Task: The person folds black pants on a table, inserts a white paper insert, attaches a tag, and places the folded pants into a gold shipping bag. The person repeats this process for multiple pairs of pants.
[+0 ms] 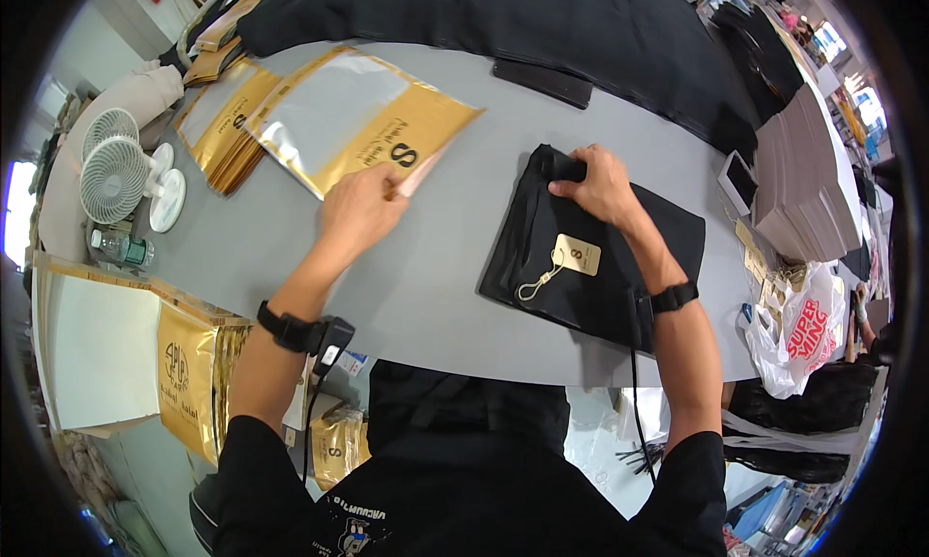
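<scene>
My left hand (366,205) pinches the near edge of a gold plastic bag with a clear window (435,114), which lies flat at the left of the grey table (428,267). A stack of similar gold bags (232,150) lies just beyond it to the left. On the right, my right hand (599,183) grips the far edge of a folded black garment (602,303), thumb on top and fingers at the fold. A cream hang tag (578,255) with a looped cord rests on the garment, below my right hand. Both my wrists wear black straps with cables.
Black fabric (472,12) spans the table's far side, beside a dark phone-like slab (543,83). White fans (116,179) and a plastic bottle (123,247) stand left. At right are a stack of grey-white sheets (805,179), a small white box (738,182) and a white plastic bag (795,332).
</scene>
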### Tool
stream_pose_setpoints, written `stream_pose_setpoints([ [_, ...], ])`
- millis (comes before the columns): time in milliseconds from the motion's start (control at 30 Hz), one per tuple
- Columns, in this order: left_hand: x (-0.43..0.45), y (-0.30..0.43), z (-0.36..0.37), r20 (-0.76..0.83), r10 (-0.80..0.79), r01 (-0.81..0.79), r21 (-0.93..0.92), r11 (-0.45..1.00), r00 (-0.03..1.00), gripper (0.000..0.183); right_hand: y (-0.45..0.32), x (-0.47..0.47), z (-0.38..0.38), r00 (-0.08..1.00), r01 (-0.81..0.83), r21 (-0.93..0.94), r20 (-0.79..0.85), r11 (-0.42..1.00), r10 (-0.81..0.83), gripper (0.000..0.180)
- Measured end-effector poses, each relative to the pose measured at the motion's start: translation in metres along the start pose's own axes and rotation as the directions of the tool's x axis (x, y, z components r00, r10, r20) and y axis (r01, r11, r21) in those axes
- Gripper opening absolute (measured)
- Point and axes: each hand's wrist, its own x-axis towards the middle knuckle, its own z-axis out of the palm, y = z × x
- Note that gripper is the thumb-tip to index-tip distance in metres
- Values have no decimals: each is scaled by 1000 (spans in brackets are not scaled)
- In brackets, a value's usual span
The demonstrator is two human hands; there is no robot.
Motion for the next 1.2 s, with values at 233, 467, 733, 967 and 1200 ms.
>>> stream_pose_setpoints([
  [233,-24,32,31,257,122,-63,-227,972,959,27,-52,-47,48,862,497,277,-264,822,-432,37],
  [467,-70,41,33,-272,15,-146,-466,873,962,12,-93,-62,42,994,85,88,-74,992,-79,47],
  [733,-83,36,22,-228,185,-232,-201,952,956,19,-92,-93,56,660,750,53,-6,659,-751,58],
  [967,-78,27,22,-230,128,-174,-191,966,965,16,-85,-53,58,892,445,-105,-36,889,-450,45],
  [1200,-79,19,20,-147,25,-65,-274,960,989,14,-99,-38,61,764,610,167,135,774,-631,53],
])
